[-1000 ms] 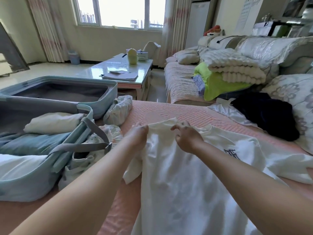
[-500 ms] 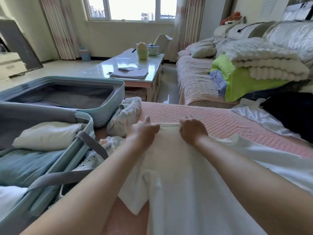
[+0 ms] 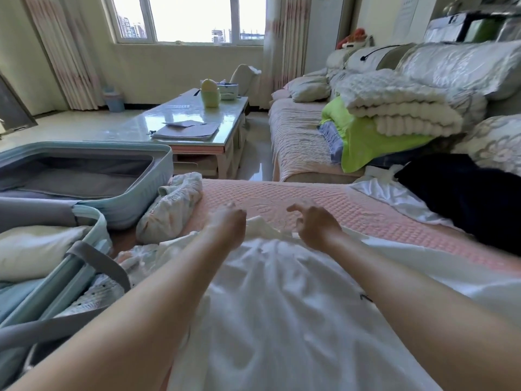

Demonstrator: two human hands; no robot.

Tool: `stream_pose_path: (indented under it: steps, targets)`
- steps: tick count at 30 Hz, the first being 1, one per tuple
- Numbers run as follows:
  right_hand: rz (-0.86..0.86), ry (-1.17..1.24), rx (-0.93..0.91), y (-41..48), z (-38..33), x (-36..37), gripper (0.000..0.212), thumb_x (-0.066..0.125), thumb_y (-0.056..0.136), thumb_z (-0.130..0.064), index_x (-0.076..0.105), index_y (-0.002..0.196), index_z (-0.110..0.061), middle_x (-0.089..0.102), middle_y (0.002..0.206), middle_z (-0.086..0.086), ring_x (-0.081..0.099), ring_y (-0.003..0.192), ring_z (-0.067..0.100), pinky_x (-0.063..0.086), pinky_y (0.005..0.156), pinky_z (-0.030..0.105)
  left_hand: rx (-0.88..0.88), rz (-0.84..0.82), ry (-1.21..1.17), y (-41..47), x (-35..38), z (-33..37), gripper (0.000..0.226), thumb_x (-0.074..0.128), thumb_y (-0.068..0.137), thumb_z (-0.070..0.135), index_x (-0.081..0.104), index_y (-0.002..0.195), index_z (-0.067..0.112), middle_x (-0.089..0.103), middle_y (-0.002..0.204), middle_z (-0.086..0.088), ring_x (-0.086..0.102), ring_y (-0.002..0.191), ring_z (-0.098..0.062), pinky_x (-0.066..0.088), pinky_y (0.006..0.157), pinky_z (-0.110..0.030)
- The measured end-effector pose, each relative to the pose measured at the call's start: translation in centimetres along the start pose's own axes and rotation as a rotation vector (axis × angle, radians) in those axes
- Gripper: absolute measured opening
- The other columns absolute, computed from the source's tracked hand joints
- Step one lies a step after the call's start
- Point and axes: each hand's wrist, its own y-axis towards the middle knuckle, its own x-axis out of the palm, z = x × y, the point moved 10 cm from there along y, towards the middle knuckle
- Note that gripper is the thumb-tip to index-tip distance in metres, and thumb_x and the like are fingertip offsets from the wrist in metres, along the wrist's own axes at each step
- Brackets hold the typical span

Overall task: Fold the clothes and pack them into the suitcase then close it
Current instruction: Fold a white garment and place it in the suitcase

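A white T-shirt lies wrinkled on the pink bed cover in front of me. My left hand has its fingers curled at the shirt's bunched far edge and seems to grip it. My right hand hovers just over that edge with fingers loosely curled and spread, holding nothing. The light-blue suitcase lies open at the left. Its near half holds a folded cream garment and grey straps.
A rolled patterned garment lies between the suitcase and the shirt. A black garment on a white one sits at the right. Beyond are a glass coffee table and a sofa with stacked blankets.
Both hands have lifted off the shirt's far edge, where they pressed flat. The edge is now bunched and the shirt wrinkled. The view has tilted up a little.
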Motion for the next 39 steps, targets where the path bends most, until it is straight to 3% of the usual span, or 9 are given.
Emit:
stream_pose_path:
  steps: [6,11,14,17,23,27,31,34,39]
  targets:
    - [-0.087,-0.328,0.267,-1.5,11.2,-1.8,0.040,0.040,0.100,-0.020,0.051,0.139,-0.022,0.046,0.144,0.009,0.047,0.128,0.033,0.044,0.101,0.042,0.008,0.042,-0.308,3.1,0.8,5.0,0.053,0.042,0.092,-0.005,0.043,0.140,0.015,0.053,0.136,-0.013,0.052,0.122,-0.033,0.045,0.095,-0.040]
    - [-0.191,-0.180,0.324,-1.5,14.0,-0.4,0.043,0.046,0.101,-0.036,0.050,0.140,-0.020,0.049,0.145,0.009,0.053,0.125,0.031,0.047,0.098,0.039,-0.251,-0.024,-0.376,4.7,3.9,3.3,0.048,0.043,0.097,0.006,0.038,0.144,0.001,0.051,0.139,-0.024,0.045,0.130,-0.040,0.037,0.105,-0.039]
    - [-0.159,-0.145,0.325,-0.8,14.1,-0.7,0.016,0.058,0.095,-0.035,0.067,0.097,-0.022,0.067,0.104,0.004,0.062,0.098,0.028,0.047,0.074,0.032,-0.231,-0.066,-0.365,5.3,4.2,3.1,0.032,0.052,0.098,0.021,0.063,0.121,0.001,0.063,0.123,-0.021,0.059,0.115,-0.035,0.046,0.087,-0.033]
    - [-0.060,-0.122,0.338,-0.4,14.6,-1.9,0.026,0.057,0.091,-0.027,0.055,0.067,-0.020,0.062,0.079,0.002,0.061,0.083,0.027,0.040,0.065,0.032,-0.142,-0.160,-0.232,5.7,4.2,3.9,0.031,0.055,0.093,0.031,0.067,0.111,0.009,0.067,0.113,-0.010,0.063,0.107,-0.031,0.050,0.085,-0.034]
    - [0.262,0.016,0.334,1.2,14.1,-4.3,0.016,0.048,0.097,-0.024,0.057,0.094,-0.010,0.064,0.091,0.013,0.059,0.085,0.031,0.040,0.068,0.034,-0.300,0.166,-0.363,7.4,-0.7,1.3,0.028,0.052,0.090,0.015,0.071,0.110,0.017,0.061,0.120,-0.013,0.063,0.102,-0.035,0.051,0.081,-0.037]
    - [0.453,0.099,0.278,3.0,13.5,-6.4,0.020,0.048,0.100,-0.026,0.056,0.102,-0.007,0.066,0.097,0.016,0.061,0.092,0.034,0.045,0.073,0.037,-0.486,0.085,-0.602,9.0,-0.7,0.5,0.025,0.051,0.095,0.012,0.065,0.113,0.003,0.065,0.116,-0.017,0.064,0.108,-0.034,0.053,0.084,-0.037]
    - [0.351,0.121,0.225,6.1,13.5,-5.2,0.021,0.053,0.099,-0.023,0.055,0.114,-0.007,0.061,0.118,0.016,0.059,0.105,0.032,0.043,0.080,0.033,-0.611,0.041,-1.068,11.2,2.6,0.4,0.028,0.046,0.093,0.009,0.066,0.097,-0.011,0.071,0.083,-0.021,0.071,0.064,-0.033,0.062,0.063,-0.046]
    - [-0.175,-0.001,0.282,5.9,14.7,2.3,0.069,0.051,0.101,-0.029,0.015,0.158,-0.015,0.014,0.165,0.014,0.025,0.148,0.030,0.025,0.119,0.040,-0.580,0.007,-1.056,12.0,4.9,2.1,0.051,0.053,0.090,0.022,0.047,0.136,-0.001,0.062,0.120,-0.025,0.066,0.102,-0.038,0.056,0.091,-0.048]
    - [-0.226,-0.086,0.163,4.1,14.9,3.5,0.063,0.037,0.106,-0.031,0.008,0.161,-0.018,0.004,0.168,0.007,0.003,0.155,0.019,0.002,0.124,0.034,-0.308,0.010,-0.676,11.7,4.6,7.3,0.070,0.046,0.093,0.019,0.018,0.156,0.028,0.028,0.156,-0.014,0.024,0.143,-0.036,0.023,0.117,-0.053]
